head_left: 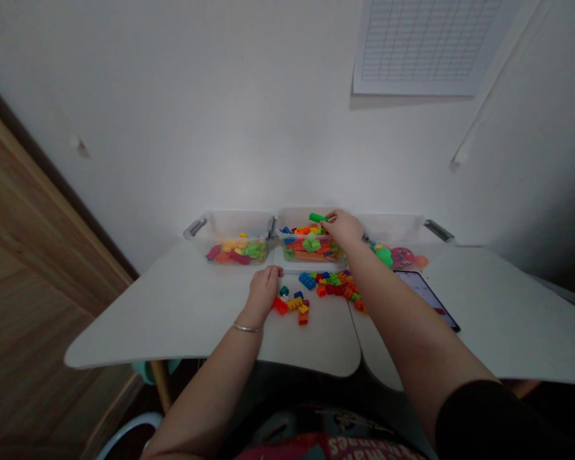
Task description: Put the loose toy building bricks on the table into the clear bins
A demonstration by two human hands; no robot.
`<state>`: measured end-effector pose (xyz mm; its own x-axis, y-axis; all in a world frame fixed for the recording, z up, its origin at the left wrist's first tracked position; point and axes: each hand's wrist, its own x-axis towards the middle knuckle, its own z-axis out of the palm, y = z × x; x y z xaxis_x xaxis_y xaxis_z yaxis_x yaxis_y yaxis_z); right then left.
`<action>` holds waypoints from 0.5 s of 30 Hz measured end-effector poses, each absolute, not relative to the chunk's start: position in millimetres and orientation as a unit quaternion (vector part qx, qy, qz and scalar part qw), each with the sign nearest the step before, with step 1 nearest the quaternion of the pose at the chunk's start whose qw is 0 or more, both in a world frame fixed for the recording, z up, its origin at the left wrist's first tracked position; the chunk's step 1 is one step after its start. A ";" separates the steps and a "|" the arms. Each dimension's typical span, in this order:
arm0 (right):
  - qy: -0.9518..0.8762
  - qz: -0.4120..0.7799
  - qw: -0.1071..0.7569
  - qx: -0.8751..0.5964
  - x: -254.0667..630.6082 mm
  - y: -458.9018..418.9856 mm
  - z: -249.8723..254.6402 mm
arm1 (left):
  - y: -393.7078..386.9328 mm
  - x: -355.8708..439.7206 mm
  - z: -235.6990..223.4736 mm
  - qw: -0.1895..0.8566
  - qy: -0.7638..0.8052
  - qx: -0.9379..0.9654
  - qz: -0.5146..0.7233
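**Observer A:** Setup?

**Observer B:** White two-part table [172,326] against a white wall. Three clear plastic bins sit along its back edge. The middle bin [311,246] lies directly under the right hand [340,230], the left bin [234,246] is farther left of that hand, and the right bin [393,230] is just beyond it.

**A:** Right grip?

**B:** Fingers together, pinching a green toy brick [317,218] at the fingertips, above the middle bin's back half. Round green and pink toys [393,257] sit just right of that hand. A dark-edged tablet [426,297] lies farther right, below them.

**A:** Left grip?

**B:** Left hand [263,294] rests palm down on the table, fingers loosely curled, just in front of the middle bin. Cannot tell whether anything lies beneath it.

**A:** Loose items?

**B:** Multicoloured toy bricks [323,294] lie scattered just right of the left hand, some touching its fingers' side. A thin silver bracelet [246,328] circles the left wrist.
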<state>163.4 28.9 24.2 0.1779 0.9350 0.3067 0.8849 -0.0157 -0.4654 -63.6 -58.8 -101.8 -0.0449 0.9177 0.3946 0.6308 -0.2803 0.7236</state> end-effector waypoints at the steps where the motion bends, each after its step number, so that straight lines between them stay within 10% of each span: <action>1: -0.642 0.052 0.280 -0.712 163.8 30.6 24.2 | -58.6 -63.6 -102.0 0.166 0.578 0.672 0.432; 8: -0.665 0.072 0.270 -0.692 168.7 32.2 19.7 | -58.6 -63.0 -102.1 0.144 0.601 0.671 0.410; 15: -0.644 0.092 0.498 -0.574 171.2 29.6 10.7 | -60.7 -61.1 -98.2 0.144 0.606 0.672 0.400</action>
